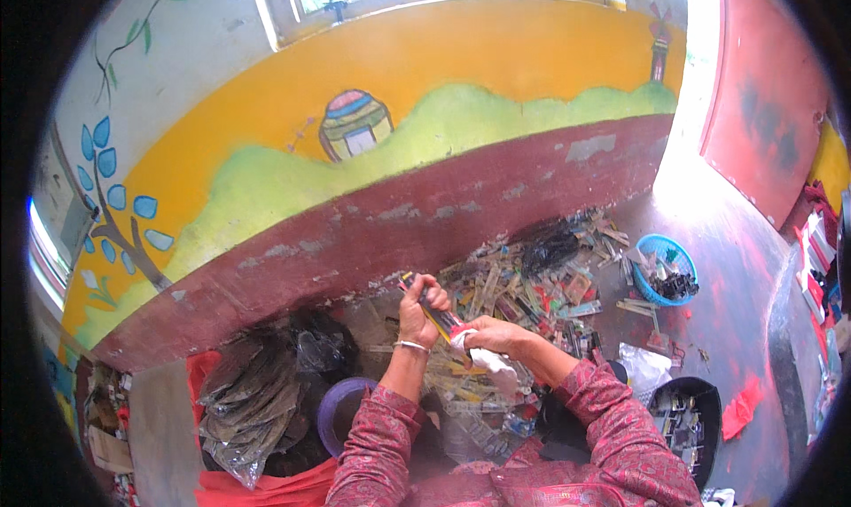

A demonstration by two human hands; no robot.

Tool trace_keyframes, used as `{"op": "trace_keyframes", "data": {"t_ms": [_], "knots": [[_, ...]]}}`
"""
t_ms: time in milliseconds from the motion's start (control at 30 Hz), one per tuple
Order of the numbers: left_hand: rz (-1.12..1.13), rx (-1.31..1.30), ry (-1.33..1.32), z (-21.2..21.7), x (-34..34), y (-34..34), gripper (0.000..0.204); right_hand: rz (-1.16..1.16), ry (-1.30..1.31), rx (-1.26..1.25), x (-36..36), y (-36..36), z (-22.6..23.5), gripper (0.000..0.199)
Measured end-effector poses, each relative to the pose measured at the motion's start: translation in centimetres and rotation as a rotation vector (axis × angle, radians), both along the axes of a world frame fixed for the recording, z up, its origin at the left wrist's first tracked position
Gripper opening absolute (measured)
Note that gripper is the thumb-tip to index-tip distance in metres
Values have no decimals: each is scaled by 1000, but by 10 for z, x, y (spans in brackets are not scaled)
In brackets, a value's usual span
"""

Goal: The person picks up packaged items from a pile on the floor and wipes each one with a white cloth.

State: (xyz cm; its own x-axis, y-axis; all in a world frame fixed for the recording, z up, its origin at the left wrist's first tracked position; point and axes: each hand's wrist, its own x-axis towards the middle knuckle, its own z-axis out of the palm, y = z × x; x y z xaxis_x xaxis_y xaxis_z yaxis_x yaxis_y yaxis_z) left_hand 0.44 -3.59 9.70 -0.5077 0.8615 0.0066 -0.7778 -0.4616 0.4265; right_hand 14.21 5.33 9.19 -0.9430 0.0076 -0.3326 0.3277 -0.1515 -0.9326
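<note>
Left hand: my left hand (420, 310) is closed in a fist round the upper part of a long, thin dark strip with a yellow and red edge (432, 312). I keep it raised and tilted so its length is free for the other hand.

Right hand: my right hand (493, 336) is closed on a crumpled white cloth (488, 362), pinching it against the lower end of the strip, which looks to me like a wiping hold.

Strip: it runs slantwise from above the left fist down into the cloth, held up in front of my chest, well above the floor.

Scrap heap: a spread of mixed flat packets and card pieces in many colours (532, 285) lies on the floor just beyond my hands, against the dark red base of the painted wall (372, 232), near enough to reach while seated, I judge.

Blue basket: a round blue plastic basket (653, 244) holding small dark pieces sits to my right, apart from the heap, which suggests sorting.

Black tub: a black round container (705, 396) with small parts stands by my right elbow.

Foil stack: a pile of grey shiny wrappers (253, 392) lies to my left, beside a purple round rim (341, 396).

Sleeves: red patterned fabric covers both forearms.
</note>
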Motion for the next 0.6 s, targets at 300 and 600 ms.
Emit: {"op": "trace_keyframes", "data": {"t_ms": [300,600], "knots": [[-63,-207,161,-30,25,11,66,-329,33,1457,2,9,0,20],[309,-501,51,-50,5,30,23,54,137,1582,10,-16,9,24]]}}
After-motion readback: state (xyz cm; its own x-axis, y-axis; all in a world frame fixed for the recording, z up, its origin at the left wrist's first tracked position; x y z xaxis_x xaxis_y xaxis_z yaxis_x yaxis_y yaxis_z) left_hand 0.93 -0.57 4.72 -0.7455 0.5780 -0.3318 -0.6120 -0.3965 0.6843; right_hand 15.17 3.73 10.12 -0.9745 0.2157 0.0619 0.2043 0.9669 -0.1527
